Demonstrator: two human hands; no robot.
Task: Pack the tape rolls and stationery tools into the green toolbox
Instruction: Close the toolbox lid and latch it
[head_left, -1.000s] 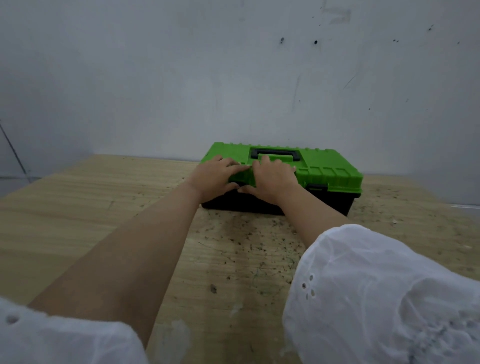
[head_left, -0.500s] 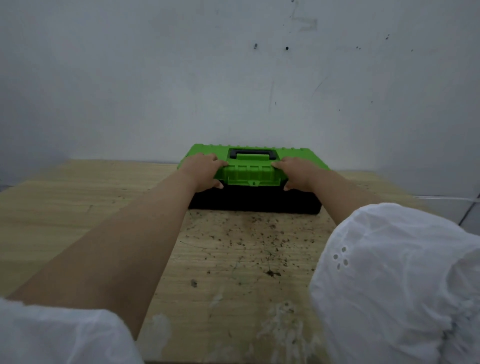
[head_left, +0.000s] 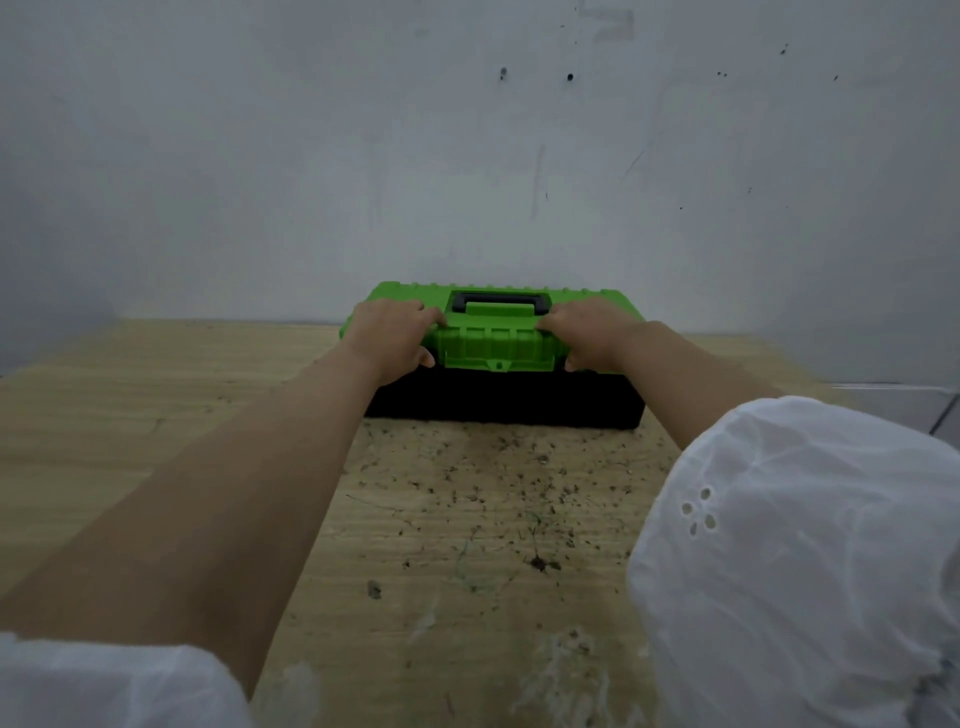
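Observation:
The green toolbox (head_left: 496, 347) stands closed at the far side of the wooden table, against the wall. It has a green lid, a black base and a black handle (head_left: 500, 300) lying flat on top. My left hand (head_left: 392, 335) grips the lid's left part, fingers on top and thumb at the front edge. My right hand (head_left: 587, 335) grips the lid's right part the same way. The green front latch (head_left: 497, 353) lies between my hands. No tape rolls or stationery tools are visible.
The wooden table (head_left: 452, 525) is stained with dark specks and white smears in front of the box. A grey-white wall (head_left: 467, 156) rises right behind the toolbox. My white sleeves fill the lower corners.
The toolbox has turned from an angled position to square with me. My hands have spread from the lid's middle to either side of the latch.

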